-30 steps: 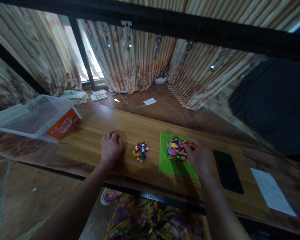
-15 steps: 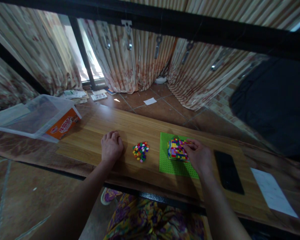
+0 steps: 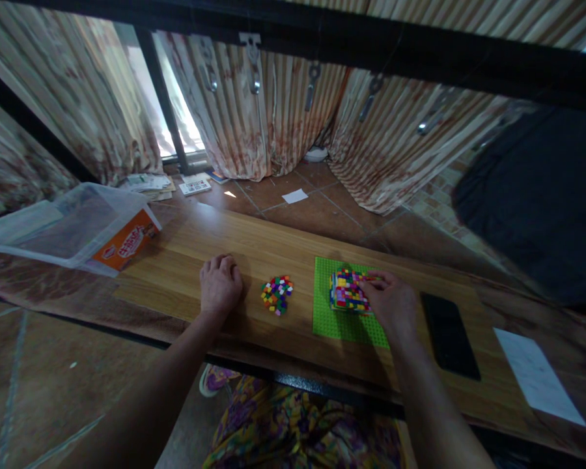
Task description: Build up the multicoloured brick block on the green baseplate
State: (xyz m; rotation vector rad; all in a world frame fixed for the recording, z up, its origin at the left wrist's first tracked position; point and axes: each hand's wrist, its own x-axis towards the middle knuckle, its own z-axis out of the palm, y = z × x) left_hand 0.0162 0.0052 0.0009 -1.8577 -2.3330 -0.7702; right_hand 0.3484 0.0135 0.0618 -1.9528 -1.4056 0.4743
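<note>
A block built of many small coloured building bricks [image 3: 348, 290] stands on a green studded baseplate [image 3: 323, 319]. My right hand [image 3: 391, 301] reaches in from the right, its thumb and fingertips pinched together at the block's upper right side. Whatever lies between those fingertips is too small to make out. On the wooden board, my left hand [image 3: 219, 284] rests with its fingers curled and nothing seen in them. Just right of it lies a loose pile of small coloured bricks [image 3: 276, 295].
A clear plastic box [image 3: 78, 244] with an orange label stands at the left end of the table. Right of the baseplate lie a black phone [image 3: 450, 335] and a white sheet of paper [image 3: 540, 374]. A dark metal bar [image 3: 293, 32] with hanging hooks crosses above.
The whole view has shifted slightly. My right hand stays at the brick block with its fingertips pinched, and my left hand keeps its place beside the pile.
</note>
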